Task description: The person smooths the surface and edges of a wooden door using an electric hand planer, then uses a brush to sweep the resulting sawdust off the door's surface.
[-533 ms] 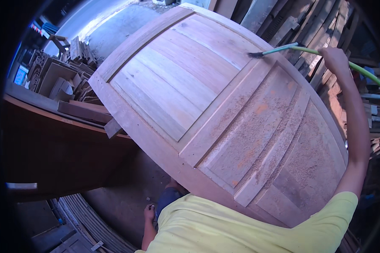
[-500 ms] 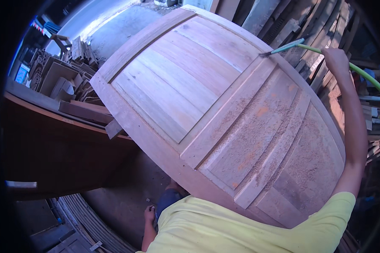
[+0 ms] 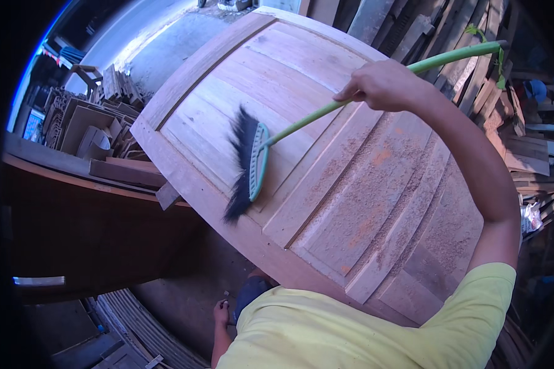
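Note:
My right hand point(image 3: 385, 85) is closed round the green handle of a broom point(image 3: 260, 161), out over the panelled wooden door point(image 3: 326, 212). The broom's light green head carries black bristles, which reach the door's left edge beside the pale upper panel. Sawdust point(image 3: 372, 184) and shavings cover the nearer panels and grooves, with some orange patches; the upper panel looks mostly bare of them. Low on the left, beside my dark shorts, my left hand point(image 3: 221, 312) hangs with its fingers curled in. Whatever it may hold is too small to make out.
Stacked timber planks point(image 3: 406, 37) lie along the far right side. On the left, offcuts point(image 3: 83, 126) are heaped beyond a large dark brown board point(image 3: 92, 227). Long ribbed strips point(image 3: 148, 326) lie on the floor at the lower left. A pale paved strip point(image 3: 172, 46) runs beyond the door.
My right hand has swung leftward and nearer with the broom. Its head has crossed from the door's far right edge to its left edge. The left hand stays low by my side.

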Available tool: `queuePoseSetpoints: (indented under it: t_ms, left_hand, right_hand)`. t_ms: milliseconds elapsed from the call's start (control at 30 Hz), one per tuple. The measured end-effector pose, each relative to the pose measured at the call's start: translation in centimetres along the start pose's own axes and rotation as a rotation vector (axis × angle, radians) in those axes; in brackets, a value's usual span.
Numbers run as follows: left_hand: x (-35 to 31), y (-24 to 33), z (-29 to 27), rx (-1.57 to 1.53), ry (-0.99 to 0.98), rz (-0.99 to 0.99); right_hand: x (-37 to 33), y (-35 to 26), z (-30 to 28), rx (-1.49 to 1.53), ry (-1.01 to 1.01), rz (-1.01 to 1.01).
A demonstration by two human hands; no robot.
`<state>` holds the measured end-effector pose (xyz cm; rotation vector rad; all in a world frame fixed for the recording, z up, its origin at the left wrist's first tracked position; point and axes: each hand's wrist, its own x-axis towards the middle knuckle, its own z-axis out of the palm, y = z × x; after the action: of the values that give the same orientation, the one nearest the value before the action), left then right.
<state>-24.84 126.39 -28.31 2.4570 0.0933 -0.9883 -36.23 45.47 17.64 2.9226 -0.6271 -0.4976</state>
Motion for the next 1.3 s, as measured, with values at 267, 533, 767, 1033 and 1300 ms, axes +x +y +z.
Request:
queuePoseSetpoints:
  t_ms: [267,533,767,1033,1300]
  left_hand:
    - [-3.0,-3.1,1.9,0.091,-0.071,-0.058]
    - [0.2,-1.9,1.1,0.068,-0.180,-0.018]
    - [1.5,2.8,1.1,0.009,-0.047,0.079]
    - [-1.2,-1.3,3.9,0.010,-0.003,0.055]
    - [-1.9,-8.6,6.1,-0.010,-0.071,0.062]
  right_hand:
    - [-11.9,21.1,-3.9,-0.382,0.284,0.708]
    - [-17.4,0.3,-3.3,0.250,0.000,-0.096]
    - [-13.4,6.6,-0.2,0.013,-0.184,0.284]
    - [-14.2,24.5,2.3,-0.702,0.480,0.817]
    - [-24.4,7.1,2.1,0.630,0.407,0.325]
